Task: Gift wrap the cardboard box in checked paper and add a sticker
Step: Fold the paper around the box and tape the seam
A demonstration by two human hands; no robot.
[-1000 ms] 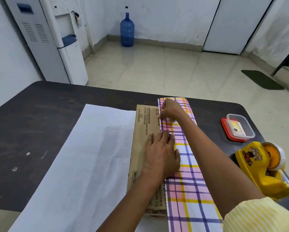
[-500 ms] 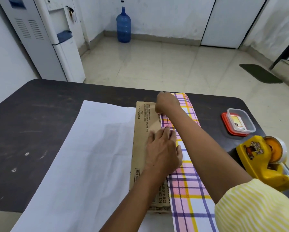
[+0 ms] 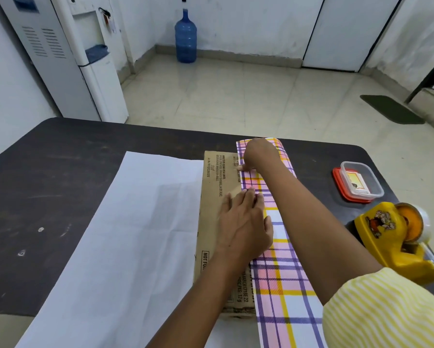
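Observation:
A long flat cardboard box (image 3: 217, 192) lies on the white back of the checked paper (image 3: 125, 234), which spreads over the dark table (image 3: 47, 177). The paper's right flap (image 3: 283, 277), pink, purple and yellow checks up, is folded over the box's right half. My left hand (image 3: 246, 222) lies flat with straight fingers on the flap's edge at mid box. My right hand (image 3: 257, 154) is at the far end of the box, where its thumb and fingers press the flap's edge onto the box top.
A yellow tape dispenser (image 3: 396, 239) stands at the table's right edge. Behind it is a clear plastic container with a red lid (image 3: 359, 182) holding cards or stickers. A water dispenser (image 3: 67, 54), a blue water bottle (image 3: 185, 36) and a floor mat (image 3: 391, 109) are beyond the table.
My right hand has slid a little along the flap's edge toward the far end of the box. My left hand has stayed flat at mid box.

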